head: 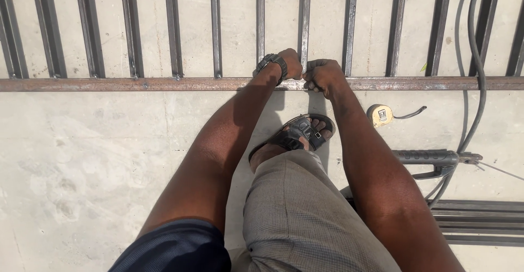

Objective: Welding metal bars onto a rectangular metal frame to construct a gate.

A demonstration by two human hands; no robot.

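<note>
Your left hand [291,63] & right hand [323,76] sit side by side on the rusty crossbar [136,83] of the metal grille [173,26] lying on the concrete floor [82,157]. Both sets of fingers are curled shut, gripping the bar w/ an upright [304,15] between them. Tape measure [380,114] lies just right of your right forearm.

We saw an outdoor metalwork site: a steel grille [218,26] of parallel bars lay on a sunlit concrete floor [82,157], with a welding torch handle [428,157], its grey cable [475,48], a tape measure [380,114] and spare steel bars [480,220].
</note>
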